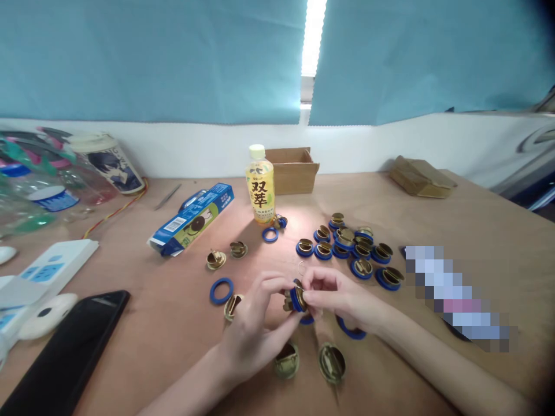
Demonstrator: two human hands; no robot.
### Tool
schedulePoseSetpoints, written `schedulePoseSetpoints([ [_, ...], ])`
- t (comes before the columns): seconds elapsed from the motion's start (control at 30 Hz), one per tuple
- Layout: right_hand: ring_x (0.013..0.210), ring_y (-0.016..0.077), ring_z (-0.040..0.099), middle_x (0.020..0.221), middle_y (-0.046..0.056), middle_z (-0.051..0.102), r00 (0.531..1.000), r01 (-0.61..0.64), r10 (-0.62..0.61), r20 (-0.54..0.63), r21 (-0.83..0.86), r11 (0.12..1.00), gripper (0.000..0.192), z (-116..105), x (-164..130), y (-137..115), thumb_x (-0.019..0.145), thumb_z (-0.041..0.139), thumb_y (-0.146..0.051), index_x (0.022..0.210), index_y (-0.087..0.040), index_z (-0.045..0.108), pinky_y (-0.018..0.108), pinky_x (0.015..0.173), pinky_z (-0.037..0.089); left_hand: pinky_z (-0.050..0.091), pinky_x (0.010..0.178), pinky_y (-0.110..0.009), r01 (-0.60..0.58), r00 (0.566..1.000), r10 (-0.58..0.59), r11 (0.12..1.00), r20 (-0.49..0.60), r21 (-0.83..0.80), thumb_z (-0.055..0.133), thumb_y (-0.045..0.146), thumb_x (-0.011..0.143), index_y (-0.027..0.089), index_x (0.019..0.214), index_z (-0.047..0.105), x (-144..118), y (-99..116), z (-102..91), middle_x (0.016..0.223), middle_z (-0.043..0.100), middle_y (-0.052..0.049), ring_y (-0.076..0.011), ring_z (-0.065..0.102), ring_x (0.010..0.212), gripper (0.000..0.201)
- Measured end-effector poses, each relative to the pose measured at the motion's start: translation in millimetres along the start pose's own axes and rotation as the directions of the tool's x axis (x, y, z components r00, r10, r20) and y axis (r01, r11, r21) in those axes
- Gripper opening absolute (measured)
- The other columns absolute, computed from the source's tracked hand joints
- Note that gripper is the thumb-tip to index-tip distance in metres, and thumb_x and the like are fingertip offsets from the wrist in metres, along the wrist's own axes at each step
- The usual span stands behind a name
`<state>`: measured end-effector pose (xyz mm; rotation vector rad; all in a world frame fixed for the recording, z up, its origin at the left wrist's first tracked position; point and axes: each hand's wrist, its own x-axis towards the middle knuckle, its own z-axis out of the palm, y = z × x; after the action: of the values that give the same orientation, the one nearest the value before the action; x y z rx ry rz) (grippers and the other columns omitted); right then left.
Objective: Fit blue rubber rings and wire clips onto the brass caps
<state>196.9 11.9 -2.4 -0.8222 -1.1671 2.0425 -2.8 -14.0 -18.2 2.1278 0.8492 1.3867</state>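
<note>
Both hands meet over the wooden table (433,231). My left hand (255,323) and my right hand (338,294) together pinch a small brass fitting with a blue ring (297,299) around it. Under the hands lie two more blue rings (352,331), partly hidden. Two bare brass fittings (286,360) (332,362) rest just in front of my wrists. A loose blue ring (221,290) and another brass fitting (232,305) lie to the left.
A cluster of several ringed brass fittings (351,249) sits beyond my right hand. A yellow drink bottle (260,186), a cardboard box (291,169), a blue carton (191,218), a black phone (65,352) and a white power strip (43,271) stand around.
</note>
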Motion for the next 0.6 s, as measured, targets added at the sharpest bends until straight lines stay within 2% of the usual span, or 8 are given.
schedulePoseSetpoints([
  [0.6,0.056,0.0082,0.058,0.066,-0.004,0.064,0.999,-0.049,0.048,-0.013,-0.095,0.994,0.036,2.2,-2.0,-7.2,0.071,0.087,-0.04,0.074,-0.017,0.059,0.023,0.059,0.047,0.057,0.083,-0.033,0.0,1.0,0.0,1.0,0.001,0.002,0.07,0.002,0.082,0.018,0.118,0.055,-1.6,1.1,2.0,0.106,0.064,-0.008,-0.0219,0.064,0.1,0.042],
])
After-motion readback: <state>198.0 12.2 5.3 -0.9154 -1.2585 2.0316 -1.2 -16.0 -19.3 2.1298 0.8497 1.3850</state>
